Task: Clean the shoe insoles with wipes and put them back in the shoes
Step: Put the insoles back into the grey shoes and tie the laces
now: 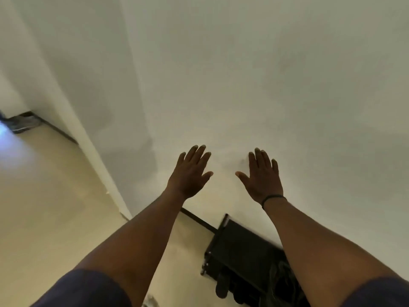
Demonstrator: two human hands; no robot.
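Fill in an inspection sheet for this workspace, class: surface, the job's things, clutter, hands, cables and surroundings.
Surface: pale floor; no table in view.
Job's things: dark shoe rack against the wall, dark shoes on it, blurred; no insoles or wipes seen.
Clutter: a dark object on the floor far left, too blurred to name.
Hands: left hand and right hand raised, fingers straight, empty; black band on the right wrist.
Cables: nothing seen.
Surroundings: white wall with dark skirting; wall corner at left.
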